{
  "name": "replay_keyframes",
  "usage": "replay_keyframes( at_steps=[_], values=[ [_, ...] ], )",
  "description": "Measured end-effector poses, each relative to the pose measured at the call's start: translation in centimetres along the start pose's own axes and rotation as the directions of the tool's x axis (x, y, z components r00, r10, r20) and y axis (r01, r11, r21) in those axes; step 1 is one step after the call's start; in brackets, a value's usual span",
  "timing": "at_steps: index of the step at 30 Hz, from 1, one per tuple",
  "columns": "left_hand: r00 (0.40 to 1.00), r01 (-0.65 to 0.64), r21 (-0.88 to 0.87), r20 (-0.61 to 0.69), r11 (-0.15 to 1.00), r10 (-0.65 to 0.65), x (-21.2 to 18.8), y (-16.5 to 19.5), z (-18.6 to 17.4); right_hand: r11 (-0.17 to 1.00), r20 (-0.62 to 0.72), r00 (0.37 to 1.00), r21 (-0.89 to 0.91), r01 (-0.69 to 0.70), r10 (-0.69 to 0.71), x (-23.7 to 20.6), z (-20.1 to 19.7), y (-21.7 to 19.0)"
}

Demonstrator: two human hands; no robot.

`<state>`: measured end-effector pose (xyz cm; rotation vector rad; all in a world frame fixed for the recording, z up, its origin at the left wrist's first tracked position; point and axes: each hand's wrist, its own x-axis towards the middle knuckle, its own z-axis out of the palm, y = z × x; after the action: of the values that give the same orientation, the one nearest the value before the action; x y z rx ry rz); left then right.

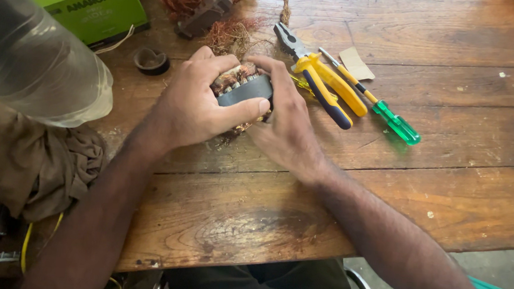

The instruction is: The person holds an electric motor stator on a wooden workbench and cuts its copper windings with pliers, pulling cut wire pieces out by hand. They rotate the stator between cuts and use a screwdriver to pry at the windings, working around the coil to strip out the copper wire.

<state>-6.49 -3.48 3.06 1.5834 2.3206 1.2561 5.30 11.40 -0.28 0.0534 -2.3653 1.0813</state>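
Gripping a small motor stator (241,88) from both sides, the 2 hands meet over the wooden table (386,190). The left hand (190,106) wraps around the near and left side of the stator, its thumb pressed flat across the grey band that circles the core, its fingers curled over the top where copper windings show. The right hand (285,125) closes on the right side, its fingers hooked over the far edge and its palm lying against the part; the stator sits between the 2 palms, low over the table, and whether it touches the wood cannot be told.

Just past the right fingertips lie yellow-and-blue-handled pliers (324,83), jaws pointing away from the person, handles angled toward the right wrist. Beside the pliers, farther from the fingers, lies a screwdriver (373,103) with a yellow shaft sleeve and a clear green handle; a scrap of cardboard (356,64) lies just beyond its shaft. Beyond the left knuckles sits a tangle of stripped copper wire (231,34) and a dark metal part (203,11). To the left of the left fingers is a small dark ring (152,60), and farther off a green cardboard box (89,0). A clear plastic bottle (30,62) fills the left edge, above a brown cloth (45,160) beside the left forearm.
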Motion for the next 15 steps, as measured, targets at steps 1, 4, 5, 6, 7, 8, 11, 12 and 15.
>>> replay_keyframes(
  at_steps=[1, 4, 5, 6, 7, 8, 11, 12, 15],
  values=[
    [1.000, -0.011, -0.011, 0.010, 1.000, 0.011, 0.0, 0.0, 0.0, 1.000, 0.003, 1.000, 0.004, 0.018, -0.018, 0.0, 0.0, 0.0],
    [1.000, 0.024, 0.016, 0.018, 1.000, -0.024, 0.0, -0.2, 0.1, 1.000, -0.004, 1.000, 0.011, 0.024, -0.024, 0.1, 0.0, 0.1],
    [0.999, 0.032, 0.020, 0.011, 0.999, -0.033, 0.0, -0.2, 0.1, 1.000, -0.007, 1.000, 0.013, 0.021, -0.020, 0.2, 0.1, 0.1],
    [0.999, 0.041, 0.024, 0.005, 0.999, -0.041, 0.0, -0.2, 0.0, 1.000, 0.001, 1.000, 0.017, 0.013, -0.013, 0.2, 0.0, 0.1],
    [0.999, 0.048, 0.029, -0.003, 0.998, -0.048, -0.1, -0.2, 0.0, 1.000, 0.009, 1.000, 0.020, 0.007, -0.008, 0.2, 0.0, 0.1],
    [0.999, 0.040, 0.033, 0.004, 0.999, -0.040, -0.1, -0.2, -0.1, 1.000, 0.015, 1.000, 0.023, 0.004, -0.005, 0.3, 0.0, 0.2],
    [1.000, 0.016, 0.047, 0.019, 0.999, -0.017, -0.2, 0.1, -0.2, 0.998, 0.016, 0.999, 0.059, -0.029, 0.028, 0.3, 0.0, 0.1],
    [1.000, 0.003, 0.053, 0.019, 0.999, -0.004, -0.2, 0.2, -0.3, 0.998, 0.013, 1.000, 0.054, -0.020, 0.019, 0.3, -0.1, 0.1],
    [0.999, 0.028, 0.084, 0.040, 0.996, -0.032, 0.0, 0.8, -0.5, 0.999, 0.020, 1.000, 0.051, -0.006, 0.005, 0.3, -0.2, 0.2]
  ],
)
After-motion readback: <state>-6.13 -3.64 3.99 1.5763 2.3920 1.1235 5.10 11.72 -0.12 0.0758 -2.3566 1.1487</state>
